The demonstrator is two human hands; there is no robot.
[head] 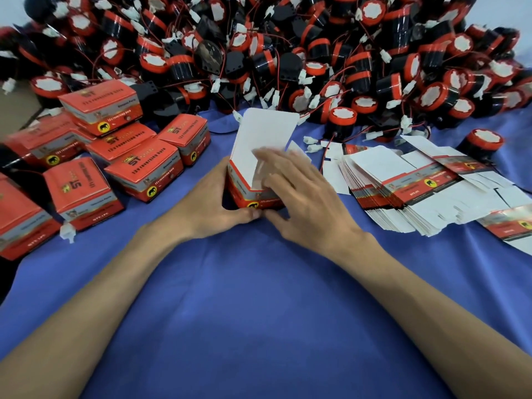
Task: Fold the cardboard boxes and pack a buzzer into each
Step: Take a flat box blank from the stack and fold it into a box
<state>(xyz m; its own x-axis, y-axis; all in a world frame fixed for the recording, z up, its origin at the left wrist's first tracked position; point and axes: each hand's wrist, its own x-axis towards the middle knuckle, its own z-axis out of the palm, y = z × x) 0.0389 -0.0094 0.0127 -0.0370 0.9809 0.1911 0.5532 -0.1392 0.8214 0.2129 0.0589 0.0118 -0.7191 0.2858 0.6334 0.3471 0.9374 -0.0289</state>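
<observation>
Centrally, left hand (214,201) gripping half-folded box (253,180) on blue cloth (259,312), right hand (302,194) open, pressing its flap, buzzer pile (288,47) behind

Work surface before me: a table draped in blue cloth (259,326), lightly creased, evenly lit with no hard shadows. Behind it, a pale wall (501,18) showed at the far upper corners.
</observation>
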